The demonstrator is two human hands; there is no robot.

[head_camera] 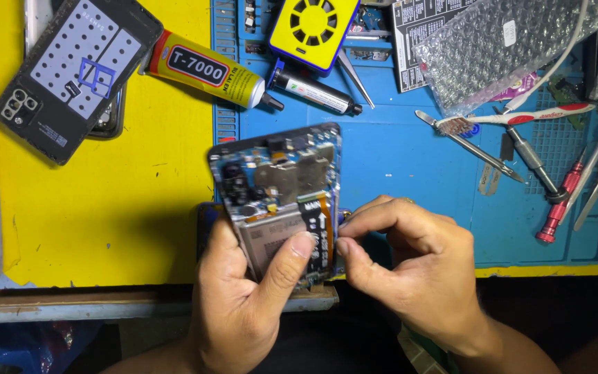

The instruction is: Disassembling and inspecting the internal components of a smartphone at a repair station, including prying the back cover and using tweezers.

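Head view: yellow glue tube (205,68) beside blue mat (410,159)

Yellow bench (140,208) (blue mat (410,159), glue tube (205,69))

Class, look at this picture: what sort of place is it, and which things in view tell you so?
Most likely a phone repair bench. The left hand holds an opened phone with its circuit board bare, a blue work mat carries screwdrivers and tweezers, and a yellow glue tube lies nearby.
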